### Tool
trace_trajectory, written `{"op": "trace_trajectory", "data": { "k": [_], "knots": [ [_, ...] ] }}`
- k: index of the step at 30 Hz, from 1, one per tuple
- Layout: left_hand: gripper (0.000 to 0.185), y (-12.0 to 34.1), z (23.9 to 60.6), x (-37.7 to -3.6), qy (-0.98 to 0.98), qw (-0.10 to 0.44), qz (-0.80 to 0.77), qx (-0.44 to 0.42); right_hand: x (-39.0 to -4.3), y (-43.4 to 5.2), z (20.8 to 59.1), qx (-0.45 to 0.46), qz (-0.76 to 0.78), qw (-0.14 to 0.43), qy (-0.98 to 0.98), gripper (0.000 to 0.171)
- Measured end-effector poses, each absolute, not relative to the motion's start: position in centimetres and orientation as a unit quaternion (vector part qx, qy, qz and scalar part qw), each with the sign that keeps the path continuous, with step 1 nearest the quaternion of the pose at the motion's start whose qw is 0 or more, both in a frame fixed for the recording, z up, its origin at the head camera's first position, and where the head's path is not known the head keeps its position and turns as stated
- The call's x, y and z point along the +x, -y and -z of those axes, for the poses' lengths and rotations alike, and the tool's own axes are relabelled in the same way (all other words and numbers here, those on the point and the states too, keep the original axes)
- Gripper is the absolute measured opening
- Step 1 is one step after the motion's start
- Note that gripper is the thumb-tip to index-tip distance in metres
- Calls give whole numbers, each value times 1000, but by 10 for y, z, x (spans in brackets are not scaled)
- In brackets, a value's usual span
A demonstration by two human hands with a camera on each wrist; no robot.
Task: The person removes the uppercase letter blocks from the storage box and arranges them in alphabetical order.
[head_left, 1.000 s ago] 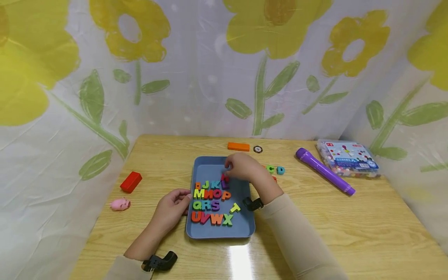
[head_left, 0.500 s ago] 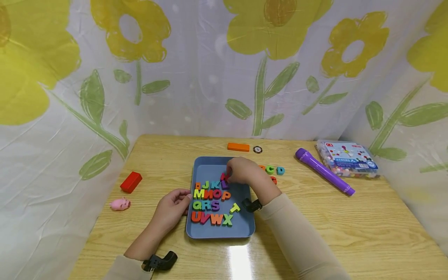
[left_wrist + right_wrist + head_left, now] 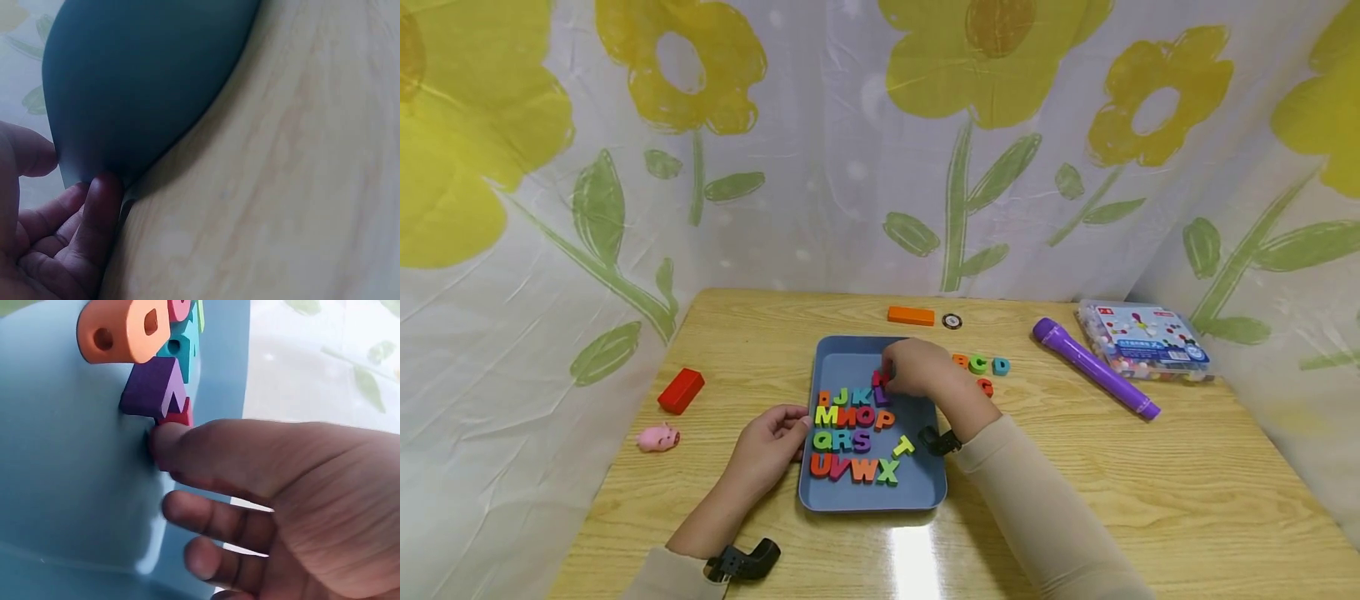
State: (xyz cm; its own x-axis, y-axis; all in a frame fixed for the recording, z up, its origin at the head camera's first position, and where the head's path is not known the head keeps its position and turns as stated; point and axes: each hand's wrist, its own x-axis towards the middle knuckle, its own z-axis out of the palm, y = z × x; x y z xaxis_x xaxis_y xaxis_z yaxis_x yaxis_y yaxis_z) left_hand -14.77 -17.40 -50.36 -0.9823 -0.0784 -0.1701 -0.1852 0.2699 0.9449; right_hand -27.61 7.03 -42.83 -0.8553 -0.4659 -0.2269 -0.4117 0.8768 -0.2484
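Head view: I see my right hand [image 3: 917, 367] pinching a red foam letter [image 3: 880, 380] inside the blue plastic tray [image 3: 850, 367], above the purple foam letter [image 3: 153, 387]. My left hand [image 3: 771, 446] grips the tray's left rim on the desk [image 3: 1150, 483].

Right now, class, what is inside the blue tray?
The blue tray holds rows of coloured foam letters: JKL, MNOP, QRS, UVWX, plus a loose T. The right hand covers part of a red letter, so it is unreadable.
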Motion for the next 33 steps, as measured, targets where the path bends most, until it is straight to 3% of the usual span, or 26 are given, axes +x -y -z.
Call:
{"op": "trace_trajectory", "data": {
  "k": [9, 18, 26, 33],
  "knots": [
    [34, 172, 503, -147, -794, 47, -600, -85, -277, -90, 415, -247, 159, 126, -948, 21],
    [35, 172, 503, -148, -794, 50, -600, -83, -269, -175, 392, -201, 236, 86, -947, 26],
    [35, 173, 501, -146, -795, 47, -598, -85, -257, -246, 414, -140, 238, 87, -957, 27],
    [36, 173, 502, -146, -798, 45, -595, -83, -255, -275, 439, -122, 245, 108, -956, 24]
  ]
}}
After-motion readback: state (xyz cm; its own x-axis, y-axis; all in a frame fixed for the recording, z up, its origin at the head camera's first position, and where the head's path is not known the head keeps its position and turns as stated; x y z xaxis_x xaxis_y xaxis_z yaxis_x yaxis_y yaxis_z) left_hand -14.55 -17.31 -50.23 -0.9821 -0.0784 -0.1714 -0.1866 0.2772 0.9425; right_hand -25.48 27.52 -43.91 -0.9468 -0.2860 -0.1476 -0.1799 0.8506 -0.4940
